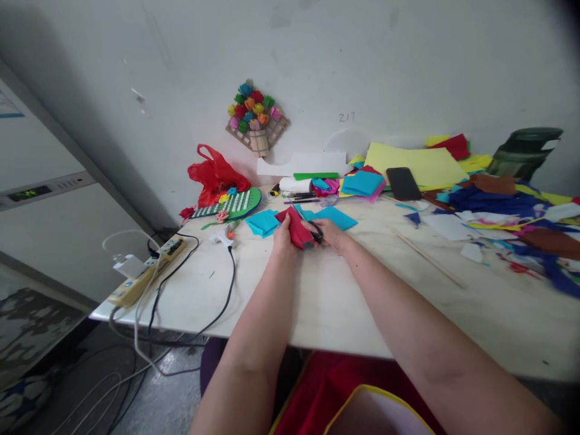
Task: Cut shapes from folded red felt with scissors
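Observation:
Near the middle of the table, my left hand [283,234] grips a piece of red paper [295,228] by its left side. My right hand [333,235] is closed round the dark handles of a pair of scissors [314,230]. The scissors' blades reach up and left across the red paper; whether they are cutting into it is too small to tell. Sheets of blue paper [336,217] lie on the table just behind my hands, and more folded blue paper [261,223] lies to the left of the red piece.
At left are a glue gun [223,235] with its black cord and a power strip [136,284]. A red plastic bag [215,175] stands behind. To the right lie a phone [403,183], a thin wooden stick [426,256] and heaped paper scraps [493,202].

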The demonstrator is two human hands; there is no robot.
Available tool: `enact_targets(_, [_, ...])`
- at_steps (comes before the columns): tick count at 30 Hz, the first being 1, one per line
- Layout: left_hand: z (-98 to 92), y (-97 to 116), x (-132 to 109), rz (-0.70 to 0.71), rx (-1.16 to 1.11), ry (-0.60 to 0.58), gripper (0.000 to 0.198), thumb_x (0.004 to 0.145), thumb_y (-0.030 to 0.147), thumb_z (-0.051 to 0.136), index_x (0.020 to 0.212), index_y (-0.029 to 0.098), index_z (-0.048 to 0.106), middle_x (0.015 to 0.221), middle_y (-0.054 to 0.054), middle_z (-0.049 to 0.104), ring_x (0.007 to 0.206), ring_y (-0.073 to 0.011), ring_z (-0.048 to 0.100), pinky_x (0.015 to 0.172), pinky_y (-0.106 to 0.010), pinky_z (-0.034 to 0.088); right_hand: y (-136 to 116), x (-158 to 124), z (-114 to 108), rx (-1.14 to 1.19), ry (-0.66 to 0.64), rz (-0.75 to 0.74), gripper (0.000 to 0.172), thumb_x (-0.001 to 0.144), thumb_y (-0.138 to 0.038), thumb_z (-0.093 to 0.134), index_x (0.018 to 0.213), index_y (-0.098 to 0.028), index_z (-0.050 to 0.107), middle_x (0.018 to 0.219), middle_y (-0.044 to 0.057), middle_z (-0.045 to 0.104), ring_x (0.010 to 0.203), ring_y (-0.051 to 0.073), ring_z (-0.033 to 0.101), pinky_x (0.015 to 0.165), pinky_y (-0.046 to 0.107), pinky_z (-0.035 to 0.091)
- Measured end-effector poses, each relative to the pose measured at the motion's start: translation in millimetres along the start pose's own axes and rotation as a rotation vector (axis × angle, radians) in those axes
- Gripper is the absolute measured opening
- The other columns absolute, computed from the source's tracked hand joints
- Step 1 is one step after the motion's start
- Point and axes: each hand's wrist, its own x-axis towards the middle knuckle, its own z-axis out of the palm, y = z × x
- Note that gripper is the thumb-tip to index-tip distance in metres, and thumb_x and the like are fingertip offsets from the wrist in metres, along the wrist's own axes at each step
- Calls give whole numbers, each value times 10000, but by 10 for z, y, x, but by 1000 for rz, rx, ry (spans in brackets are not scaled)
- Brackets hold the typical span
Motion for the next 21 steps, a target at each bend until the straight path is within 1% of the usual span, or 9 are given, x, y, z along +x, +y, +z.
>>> enact_targets(4, [5,-3,-12,70,26,39,229,769,300,603,927,135,587,730,-70,660,667,-189,642,635,-307,519,-14,24,18,-5,8,6,356,674,-497,642,620,-168,517,439,-26,517,317,79,439,284,183,195])
enact_targets(9, [2,-7,-22,45,29,24,237,777,316,592,935,140,581,728,-65,657,631,-175,635,605,-295,521,10,61,20,-30,28,13,325,676,-482,640,643,-174,539,453,-29,528,341,90,454,310,190,268])
enact_targets(13, [2,-14,-24,43,30,27,256,770,320,602,944,133,583,768,-82,664,679,-190,646,636,-304,523,13,69,17,-6,30,4,323,664,-474,650,633,-172,540,448,-35,516,343,88,443,322,199,302])
enact_targets(15, [3,-18,-19,52,31,29,245,771,310,602,937,132,582,766,-80,663,672,-185,645,641,-303,523,11,67,23,20,33,-4,327,655,-472,658,621,-170,537,438,-41,503,338,82,426,330,203,318])
enact_targets(21, [8,-26,3,78,28,33,231,771,287,600,949,143,576,781,-71,665,659,-172,644,644,-297,522,39,78,32,53,27,-46,358,663,-504,645,609,-166,541,442,-40,497,352,77,413,339,202,315])
